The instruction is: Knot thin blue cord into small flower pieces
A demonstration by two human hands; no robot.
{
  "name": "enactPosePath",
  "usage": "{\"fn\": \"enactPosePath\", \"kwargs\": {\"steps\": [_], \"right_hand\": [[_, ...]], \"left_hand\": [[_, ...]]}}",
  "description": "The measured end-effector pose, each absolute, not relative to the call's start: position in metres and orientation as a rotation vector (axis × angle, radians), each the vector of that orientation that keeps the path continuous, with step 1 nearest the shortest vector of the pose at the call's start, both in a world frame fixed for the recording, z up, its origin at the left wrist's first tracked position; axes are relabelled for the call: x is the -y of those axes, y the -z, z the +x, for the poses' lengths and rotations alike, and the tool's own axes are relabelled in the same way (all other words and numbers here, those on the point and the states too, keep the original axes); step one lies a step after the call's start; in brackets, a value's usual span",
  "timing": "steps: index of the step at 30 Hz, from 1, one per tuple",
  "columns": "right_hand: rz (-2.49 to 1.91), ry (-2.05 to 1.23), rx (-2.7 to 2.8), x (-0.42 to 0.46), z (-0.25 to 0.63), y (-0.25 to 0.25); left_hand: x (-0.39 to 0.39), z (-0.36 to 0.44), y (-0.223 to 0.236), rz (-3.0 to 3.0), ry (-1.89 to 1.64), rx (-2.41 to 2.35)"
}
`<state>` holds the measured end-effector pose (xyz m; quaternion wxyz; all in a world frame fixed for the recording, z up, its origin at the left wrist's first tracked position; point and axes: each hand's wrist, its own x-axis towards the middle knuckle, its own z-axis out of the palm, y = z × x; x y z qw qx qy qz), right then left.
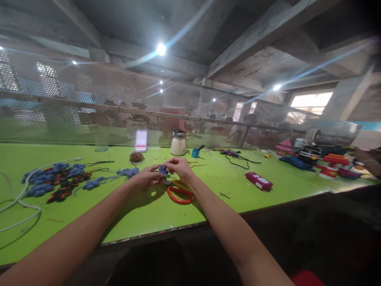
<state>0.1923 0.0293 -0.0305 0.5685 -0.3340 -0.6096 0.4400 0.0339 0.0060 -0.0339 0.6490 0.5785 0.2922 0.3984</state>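
Between my two hands is a small blue-purple piece of yarn work [162, 171], pinched from both sides. My left hand [145, 178] has its fingers closed on the left side of it. Thumb and fingers of my right hand [180, 167] grip it from the right. Just below my hands lies a pair of scissors [180, 196] with red-orange handles, its blades partly hidden near my fingers. Blue yarn [127, 172] lies loosely to the left of my left hand. Behind it sits a multicoloured ball of yarn [137, 157].
Blue and dark-orange knotted yarn pieces [56, 178] and a white cable [25, 186] lie left. A cream jug [178, 143], blue pot [195, 153] and phone-like screen [141, 140] stand behind. Rightward are a magenta pouch [258, 181], coloured fabric items [331, 165] and another person's arm [369, 157].
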Motion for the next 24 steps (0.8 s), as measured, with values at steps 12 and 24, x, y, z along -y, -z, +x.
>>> {"fn": "enactPosePath", "kwargs": {"steps": [12, 24], "right_hand": [[-0.816, -1.080, 1.407, -0.0333, 0.1941, 0.0324], [-0.892, -1.053, 1.394, -0.0313, 0.1918, 0.0318]], "left_hand": [[-0.0117, 0.0311, 0.0371, 1.431, -0.945, -0.742], [-0.0167, 0.0321, 0.0400, 1.507, -0.935, -0.974]]}}
